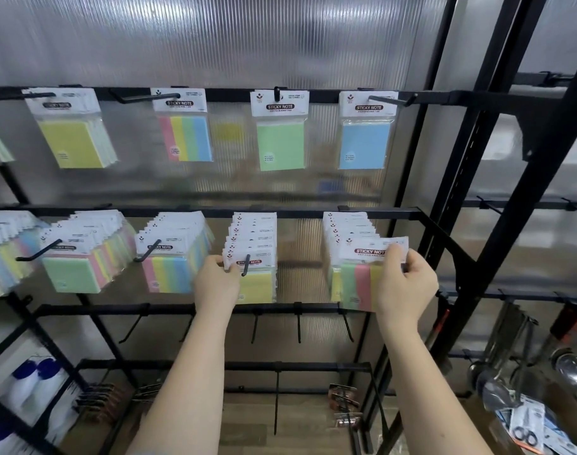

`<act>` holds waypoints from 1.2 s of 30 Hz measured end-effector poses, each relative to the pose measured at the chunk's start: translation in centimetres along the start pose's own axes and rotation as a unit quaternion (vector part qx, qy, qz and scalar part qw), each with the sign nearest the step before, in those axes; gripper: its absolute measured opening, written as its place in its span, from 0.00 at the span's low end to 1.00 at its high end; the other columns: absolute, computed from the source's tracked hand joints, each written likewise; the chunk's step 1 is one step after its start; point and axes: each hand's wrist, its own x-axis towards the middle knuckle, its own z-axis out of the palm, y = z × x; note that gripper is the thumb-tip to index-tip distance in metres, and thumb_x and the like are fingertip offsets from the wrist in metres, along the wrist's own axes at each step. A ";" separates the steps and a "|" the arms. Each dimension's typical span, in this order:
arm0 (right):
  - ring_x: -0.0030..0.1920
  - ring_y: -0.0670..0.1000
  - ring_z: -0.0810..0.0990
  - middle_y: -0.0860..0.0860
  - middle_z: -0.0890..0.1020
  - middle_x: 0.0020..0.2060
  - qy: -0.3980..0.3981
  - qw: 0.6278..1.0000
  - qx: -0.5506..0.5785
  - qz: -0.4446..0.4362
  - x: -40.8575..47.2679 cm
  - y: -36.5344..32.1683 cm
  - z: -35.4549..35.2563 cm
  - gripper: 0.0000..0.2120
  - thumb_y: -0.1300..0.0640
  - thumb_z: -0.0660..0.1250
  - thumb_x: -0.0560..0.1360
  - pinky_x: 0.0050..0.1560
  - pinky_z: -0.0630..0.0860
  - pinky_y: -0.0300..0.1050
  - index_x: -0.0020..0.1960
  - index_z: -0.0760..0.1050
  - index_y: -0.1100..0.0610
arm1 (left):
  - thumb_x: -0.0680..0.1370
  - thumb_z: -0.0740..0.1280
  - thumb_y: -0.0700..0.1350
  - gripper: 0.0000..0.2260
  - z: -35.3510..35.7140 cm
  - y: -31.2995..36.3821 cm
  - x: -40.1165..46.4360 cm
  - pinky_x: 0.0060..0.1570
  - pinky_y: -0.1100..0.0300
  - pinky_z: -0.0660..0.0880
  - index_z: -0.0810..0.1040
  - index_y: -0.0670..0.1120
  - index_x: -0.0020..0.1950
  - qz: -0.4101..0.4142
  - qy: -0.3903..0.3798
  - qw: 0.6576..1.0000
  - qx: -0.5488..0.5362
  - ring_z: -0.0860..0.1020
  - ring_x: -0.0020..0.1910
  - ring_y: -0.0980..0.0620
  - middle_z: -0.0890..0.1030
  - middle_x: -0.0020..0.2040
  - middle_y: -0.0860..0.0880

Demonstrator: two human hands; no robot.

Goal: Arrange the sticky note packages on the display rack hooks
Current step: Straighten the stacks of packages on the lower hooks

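The black display rack (pixel 214 211) carries sticky note packages on two rows of hooks. My left hand (pixel 216 282) pinches the left edge of the front yellow package (pixel 259 284) in a stack on the middle row's fourth hook (pixel 246 264). My right hand (pixel 405 284) grips the header of a green, pink and yellow package (pixel 359 280) at the front of the rightmost stack (pixel 346 228); that hook is hidden. The top row holds single or few packs: yellow (pixel 72 142), striped (pixel 186 137), green (pixel 280 144), blue (pixel 364 144).
More full stacks hang left on the middle row (pixel 83 257) (pixel 172 257). Bare hooks (pixel 298 323) stick out from the bar below my hands. A black frame upright (pixel 497 224) stands right, with metal utensils (pixel 497 382) and scissors packs (pixel 526 428) beyond. Bottles (pixel 34 379) sit at lower left.
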 end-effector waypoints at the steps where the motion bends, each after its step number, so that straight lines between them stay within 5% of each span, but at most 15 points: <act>1: 0.22 0.42 0.62 0.41 0.66 0.18 0.002 1.000 0.010 -0.002 0.0 -0.3 0.1 0.22 0.59 0.59 0.76 0.23 0.57 0.33 0.26 0.54 0.52 | 0.79 0.62 0.44 0.10 0.1 -0.2 -0.2 0.41 0.58 0.67 0.72 0.42 0.59 0.003 0.000 1.000 -0.007 0.72 0.43 0.48 0.75 0.46 0.49; 8: 0.23 0.43 0.59 0.42 0.62 0.18 -0.005 0.999 0.043 -0.002 0.2 -1.1 -0.1 0.22 0.59 0.59 0.76 0.24 0.54 0.35 0.27 0.54 0.53 | 0.77 0.65 0.42 0.07 1.1 -1.0 -1.7 0.27 0.62 0.62 0.67 0.46 0.50 -0.005 0.030 0.997 -0.073 0.71 0.34 0.58 0.74 0.40 0.52; 13: 0.22 0.43 0.58 0.42 0.61 0.18 -0.020 0.998 0.066 0.008 0.6 -1.4 -0.6 0.22 0.59 0.59 0.75 0.23 0.54 0.33 0.27 0.54 0.51 | 0.78 0.65 0.47 0.07 1.9 -1.3 -2.5 0.33 0.61 0.68 0.73 0.45 0.52 -0.016 -0.014 0.990 -0.143 0.76 0.42 0.53 0.78 0.45 0.51; 16: 0.22 0.43 0.59 0.42 0.62 0.18 -0.041 0.996 0.074 0.010 1.1 -1.3 -1.1 0.22 0.58 0.59 0.74 0.23 0.53 0.33 0.25 0.54 0.48 | 0.80 0.60 0.47 0.09 2.4 -1.3 -3.5 0.34 0.61 0.66 0.76 0.45 0.45 -0.032 -0.034 0.983 -0.177 0.74 0.37 0.53 0.77 0.39 0.51; 24: 0.23 0.44 0.58 0.44 0.61 0.18 -0.087 0.996 0.029 0.019 2.2 -0.8 -1.7 0.21 0.59 0.59 0.76 0.24 0.53 0.37 0.27 0.53 0.52 | 0.80 0.59 0.47 0.11 0.9 -1.0 -5.8 0.35 0.59 0.67 0.76 0.46 0.41 -0.053 0.028 0.981 -0.183 0.74 0.37 0.47 0.77 0.37 0.48; 30: 0.23 0.45 0.59 0.45 0.60 0.18 -0.110 0.993 -0.004 0.045 1.9 -1.0 -1.9 0.22 0.58 0.59 0.75 0.24 0.56 0.38 0.26 0.53 0.52 | 0.80 0.60 0.47 0.10 -2.4 0.0 -6.7 0.31 0.63 0.65 0.75 0.52 0.39 -0.060 0.033 0.978 -0.198 0.74 0.35 0.54 0.77 0.37 0.54; 36: 0.25 0.46 0.56 0.47 0.58 0.23 -0.142 0.989 -0.001 0.043 0.7 -1.8 -1.0 0.21 0.56 0.59 0.76 0.26 0.53 0.40 0.29 0.53 0.54 | 0.79 0.60 0.48 0.07 -5.5 -0.4 -6.2 0.34 0.60 0.65 0.76 0.46 0.49 -0.045 0.087 0.983 -0.153 0.71 0.39 0.50 0.76 0.44 0.48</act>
